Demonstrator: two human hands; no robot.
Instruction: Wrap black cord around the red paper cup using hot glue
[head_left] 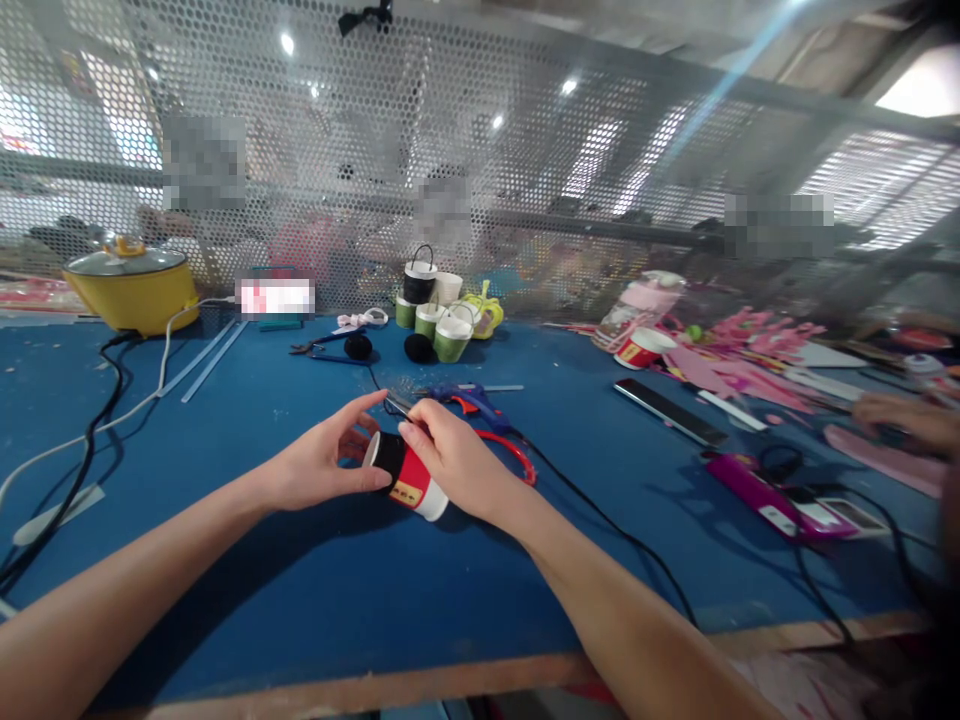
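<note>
- Left grip (319, 465): thumb and fingers curled partway around the black rim end of a paper cup (414, 470), tilted between both grips.
- Right grip (454, 455): pinched closed on a slim metallic tool (397, 402), beside the cup.
- Just beyond the right grip: a glue gun (484, 408).
- Well right: a smartphone (670, 412).
- Nearer than both grips: blue bench (337, 590) surface reaching its front edge (390, 682).

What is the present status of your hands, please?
Left hand holding tilted black, red and white paper cup. Right hand gripping slender dark tool near its rim. Blue-and-red plastic glue gun lies close beyond.
</note>
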